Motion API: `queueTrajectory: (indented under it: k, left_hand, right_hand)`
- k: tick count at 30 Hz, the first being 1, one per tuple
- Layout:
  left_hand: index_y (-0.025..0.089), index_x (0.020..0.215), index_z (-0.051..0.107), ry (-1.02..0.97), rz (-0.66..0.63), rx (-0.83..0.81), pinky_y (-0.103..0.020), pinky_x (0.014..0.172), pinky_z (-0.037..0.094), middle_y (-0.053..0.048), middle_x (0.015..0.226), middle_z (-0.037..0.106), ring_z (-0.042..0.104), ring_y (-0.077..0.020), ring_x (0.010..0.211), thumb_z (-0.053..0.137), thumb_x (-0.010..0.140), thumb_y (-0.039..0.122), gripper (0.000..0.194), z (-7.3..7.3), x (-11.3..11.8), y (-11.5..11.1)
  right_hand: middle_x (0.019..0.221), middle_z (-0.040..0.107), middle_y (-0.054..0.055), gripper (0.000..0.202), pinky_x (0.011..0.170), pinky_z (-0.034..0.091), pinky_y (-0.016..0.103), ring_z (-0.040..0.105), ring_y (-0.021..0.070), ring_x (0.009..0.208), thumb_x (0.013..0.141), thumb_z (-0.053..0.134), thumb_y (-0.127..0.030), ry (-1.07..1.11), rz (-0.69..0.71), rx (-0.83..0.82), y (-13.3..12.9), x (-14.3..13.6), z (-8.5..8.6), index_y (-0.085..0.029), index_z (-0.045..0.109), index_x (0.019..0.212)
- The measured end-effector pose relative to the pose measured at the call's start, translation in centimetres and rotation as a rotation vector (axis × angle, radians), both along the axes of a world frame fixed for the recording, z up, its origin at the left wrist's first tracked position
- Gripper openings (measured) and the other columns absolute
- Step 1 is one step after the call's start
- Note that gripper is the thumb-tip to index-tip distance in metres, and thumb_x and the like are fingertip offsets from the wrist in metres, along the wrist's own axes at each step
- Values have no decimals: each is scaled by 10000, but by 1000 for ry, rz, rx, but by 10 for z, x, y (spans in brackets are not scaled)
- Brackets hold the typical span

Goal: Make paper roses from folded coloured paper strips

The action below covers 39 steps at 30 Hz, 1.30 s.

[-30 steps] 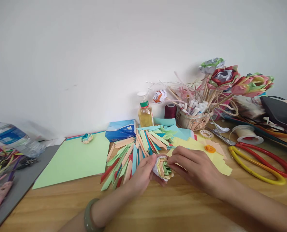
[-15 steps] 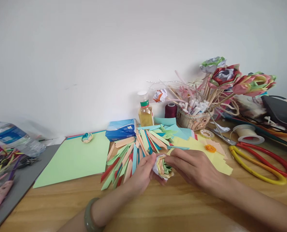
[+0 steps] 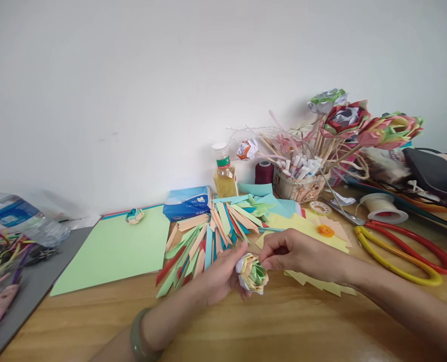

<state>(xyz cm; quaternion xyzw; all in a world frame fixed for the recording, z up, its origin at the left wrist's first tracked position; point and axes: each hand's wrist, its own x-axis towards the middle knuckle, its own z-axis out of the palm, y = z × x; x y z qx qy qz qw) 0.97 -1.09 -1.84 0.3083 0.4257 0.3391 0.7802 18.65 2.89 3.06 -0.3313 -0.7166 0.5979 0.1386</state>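
A paper flower (image 3: 252, 273) with white, peach, yellow and green petals is held above the wooden table (image 3: 223, 329). My left hand (image 3: 225, 274) wraps round its left side, the thumb up and fingertips showing underneath. At the upper right of the flower, my right hand (image 3: 293, 256) has thumb and forefinger pinched together at the petals' edge; what lies between the fingertips is too small to make out. Folded coloured paper strips (image 3: 201, 246) lie fanned out behind my left hand. Yellow paper (image 3: 310, 281) lies partly under my right forearm.
Green sheets (image 3: 114, 256) bear a small paper flower (image 3: 134, 216). A tissue pack (image 3: 188, 202), a glue bottle (image 3: 225, 176) and a basket of pens and paper flowers (image 3: 299, 187) stand at the back. Large scissors (image 3: 408, 251) lie right, beside a spool (image 3: 383, 207).
The flower has turned so more of its front shows. My right hand has changed from fingers laid along the flower to a pinch at its edge. The view has shifted slightly.
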Motion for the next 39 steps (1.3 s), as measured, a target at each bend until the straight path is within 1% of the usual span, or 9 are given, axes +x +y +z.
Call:
queueTrajectory:
  k: [4, 8, 14, 19, 23, 26, 31, 36, 39]
  left_hand:
    - [112, 760, 573, -40, -71, -42, -178, 292, 349, -24, 511, 588, 515, -107, 358, 469, 809, 549, 452, 0, -1, 1]
    - [119, 773, 581, -32, -106, -144, -194, 287, 311, -33, 527, 595, 499, -114, 351, 384, 857, 518, 453, 5, -2, 2]
    - [53, 840, 649, -65, -147, -155, -190, 290, 268, -57, 541, 590, 474, -90, 354, 236, 906, 496, 609, 11, -4, 4]
    - [36, 886, 662, -138, -197, -161, -176, 290, 287, -60, 548, 590, 496, -86, 369, 259, 875, 566, 667, 5, -7, 7]
    - [57, 882, 652, -142, -160, -160, -179, 279, 299, -57, 541, 599, 507, -99, 365, 244, 900, 512, 612, 6, -5, 5]
    - [70, 875, 645, -136, -153, -148, -184, 272, 295, -52, 538, 604, 492, -100, 342, 265, 899, 504, 577, 7, -4, 4]
    - [48, 835, 644, -139, -122, -138, -183, 277, 291, -71, 543, 605, 514, -105, 372, 257, 901, 491, 592, 6, -5, 6]
    - [123, 687, 586, -128, -79, -140, -179, 280, 293, -55, 539, 619, 519, -109, 362, 361, 871, 504, 479, 5, -4, 5]
    - [102, 767, 617, -145, -90, -124, -173, 281, 301, -60, 557, 623, 520, -103, 366, 367, 873, 499, 481, 4, -5, 5]
  right_hand:
    - [635, 546, -29, 167, 544, 313, 214, 439, 83, 577, 726, 619, -306, 40, 11, -92, -1, -1, 2, -142, 619, 696]
    - [574, 473, -49, 241, 451, 192, 203, 295, 41, 473, 691, 672, -349, 107, 8, -320, 0, -1, -2, -130, 581, 649]
    - [586, 502, -33, 232, 426, 120, 221, 222, 30, 434, 724, 650, -340, 183, -53, -456, 2, -2, -8, -129, 566, 675]
    - [452, 328, -101, 274, 438, 114, 226, 176, 43, 431, 698, 670, -396, 197, -240, -372, 0, -5, -7, -146, 557, 690]
    - [531, 500, -53, 334, 492, 229, 219, 382, 68, 501, 631, 726, -421, 254, -186, -255, -4, -8, -4, -154, 537, 703]
    - [530, 512, -44, 346, 534, 294, 240, 436, 95, 530, 622, 725, -434, 221, -157, -219, -4, -10, -5, -161, 520, 673]
    - [553, 441, -68, 284, 506, 256, 227, 369, 81, 524, 652, 691, -412, 193, -420, -47, -4, -9, -3, -175, 536, 681]
    - [519, 404, -76, 307, 481, 238, 216, 352, 78, 509, 613, 737, -382, 172, -243, -42, -7, -12, -9, -173, 521, 677]
    - [522, 448, -64, 303, 483, 261, 217, 394, 89, 517, 648, 701, -412, 145, -296, -29, -6, -12, -10, -176, 520, 706]
